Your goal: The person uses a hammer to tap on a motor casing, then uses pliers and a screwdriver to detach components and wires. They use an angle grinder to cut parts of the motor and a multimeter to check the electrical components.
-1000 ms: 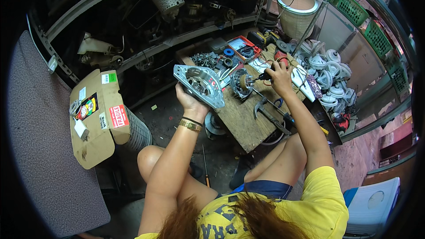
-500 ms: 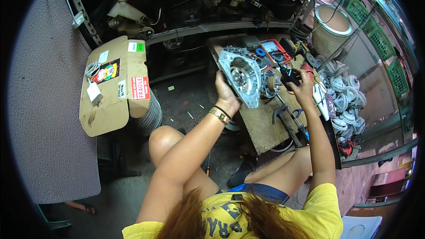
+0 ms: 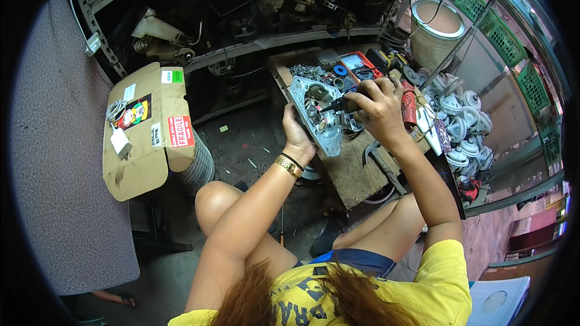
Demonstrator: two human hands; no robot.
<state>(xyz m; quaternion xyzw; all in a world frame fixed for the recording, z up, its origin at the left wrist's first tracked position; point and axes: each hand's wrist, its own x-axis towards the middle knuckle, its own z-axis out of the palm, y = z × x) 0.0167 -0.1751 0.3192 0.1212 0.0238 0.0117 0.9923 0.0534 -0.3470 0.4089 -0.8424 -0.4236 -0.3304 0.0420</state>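
My left hand [image 3: 298, 137] grips a silvery cast-metal housing [image 3: 329, 143] by its left edge. The housing is tilted, and its round hollow with metal parts inside faces right. Held in my right hand [image 3: 383, 110] is a small black bottle [image 3: 348, 104] with a long pointed nozzle. Its tip reaches into the mouth of the housing; whether it touches anything inside I cannot tell. My fingers cover most of the bottle. Behind the housing, a motor part is mostly hidden on the wooden bench [image 3: 356, 182].
A claw hammer [image 3: 386, 169] lies on the bench at right. Farther back are loose screws [image 3: 309, 72], a blue tape roll [image 3: 340, 70] and an orange-red case [image 3: 357, 60]. White plastic parts [image 3: 465, 115] are heaped at right. A flattened cardboard box [image 3: 142, 145] stands left.
My right hand has swung left and up, bringing the black bottle's nozzle into the housing. My left hand still holds the housing, now turned slightly. The whole view has shifted a little.
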